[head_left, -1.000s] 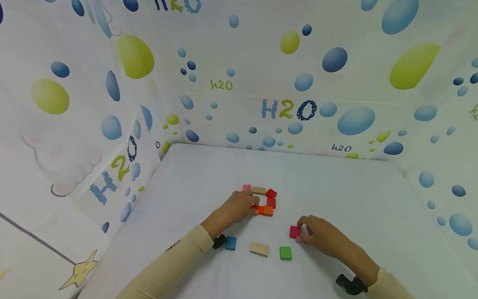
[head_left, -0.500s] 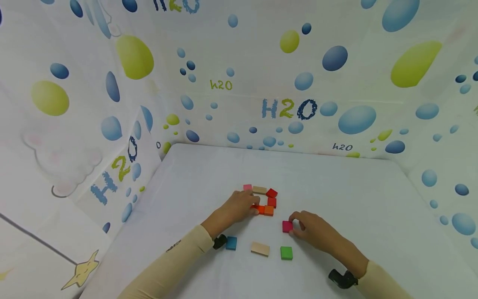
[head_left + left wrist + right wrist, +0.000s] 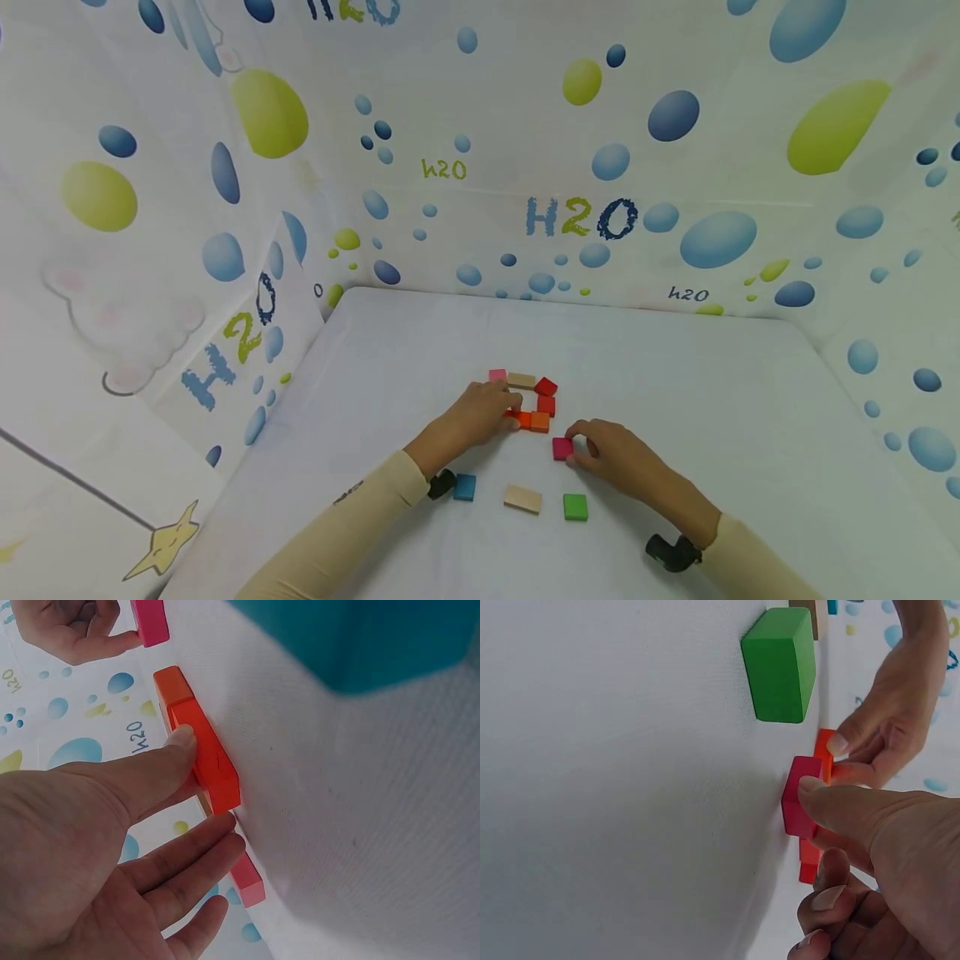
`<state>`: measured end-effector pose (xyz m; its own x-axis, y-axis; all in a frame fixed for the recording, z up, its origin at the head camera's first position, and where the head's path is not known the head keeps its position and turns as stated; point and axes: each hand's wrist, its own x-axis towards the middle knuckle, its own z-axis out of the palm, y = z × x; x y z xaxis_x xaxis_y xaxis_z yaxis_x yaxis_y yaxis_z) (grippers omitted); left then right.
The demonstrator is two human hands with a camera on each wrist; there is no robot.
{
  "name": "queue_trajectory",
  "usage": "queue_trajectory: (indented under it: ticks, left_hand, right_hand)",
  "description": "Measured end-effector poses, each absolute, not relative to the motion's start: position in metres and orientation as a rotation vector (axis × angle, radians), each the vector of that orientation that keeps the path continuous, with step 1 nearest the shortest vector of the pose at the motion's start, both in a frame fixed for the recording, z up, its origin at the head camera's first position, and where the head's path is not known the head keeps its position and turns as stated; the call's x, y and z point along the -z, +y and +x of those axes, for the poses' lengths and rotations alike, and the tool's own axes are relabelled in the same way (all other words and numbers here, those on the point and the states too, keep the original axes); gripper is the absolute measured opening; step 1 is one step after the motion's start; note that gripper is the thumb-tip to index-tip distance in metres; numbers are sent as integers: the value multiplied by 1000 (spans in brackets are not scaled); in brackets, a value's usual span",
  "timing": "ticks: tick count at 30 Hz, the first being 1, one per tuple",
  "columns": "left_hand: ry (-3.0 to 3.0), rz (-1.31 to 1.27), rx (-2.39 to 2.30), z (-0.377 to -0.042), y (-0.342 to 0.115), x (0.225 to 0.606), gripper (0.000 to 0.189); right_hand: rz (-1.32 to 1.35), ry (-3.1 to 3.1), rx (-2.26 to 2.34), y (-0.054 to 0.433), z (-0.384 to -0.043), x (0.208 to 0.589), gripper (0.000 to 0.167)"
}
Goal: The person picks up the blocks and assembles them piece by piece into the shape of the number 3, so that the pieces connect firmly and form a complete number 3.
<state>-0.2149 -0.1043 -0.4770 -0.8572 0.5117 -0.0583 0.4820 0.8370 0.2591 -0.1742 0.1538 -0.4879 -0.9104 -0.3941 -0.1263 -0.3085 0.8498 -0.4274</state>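
Note:
Between thumb and index finger, my right hand (image 3: 618, 454) pinches a crimson block (image 3: 562, 449) low over the white table. My left hand (image 3: 480, 412) reaches to the left side of a ring of small blocks. Its thumb and index finger pinch an orange-red block (image 3: 215, 765), while the other fingers extend loosely. An orange block (image 3: 540, 422) adjoins that block on the right. Two red blocks (image 3: 547, 406), a beige block (image 3: 521, 381) and a pink block (image 3: 497, 376) form the ring's right and far sides. The ring's left side is partly hidden behind the left hand.
Nearer the person lie a blue block (image 3: 464, 487), a beige flat block (image 3: 522, 498) and a green block (image 3: 575, 507) in a loose row. The blue one is close beside the left wrist camera. Walls with printed bubbles (image 3: 610, 162) enclose the white table (image 3: 675, 375).
My right hand has moved left and slightly away from the person with the crimson block, nearing the ring. The left hand has stayed in place on the orange-red block.

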Motion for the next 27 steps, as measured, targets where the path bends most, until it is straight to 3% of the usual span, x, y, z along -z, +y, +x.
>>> queue_trajectory:
  ticks: [11, 27]
  left_hand:
    - [2899, 781, -337, -215, -104, 478, 21]
    - [2907, 803, -354, -216, -105, 477, 20]
  right_hand:
    - [-537, 2809, 628, 143, -176, 490, 39]
    - [-541, 2839, 648, 135, -177, 491, 33]
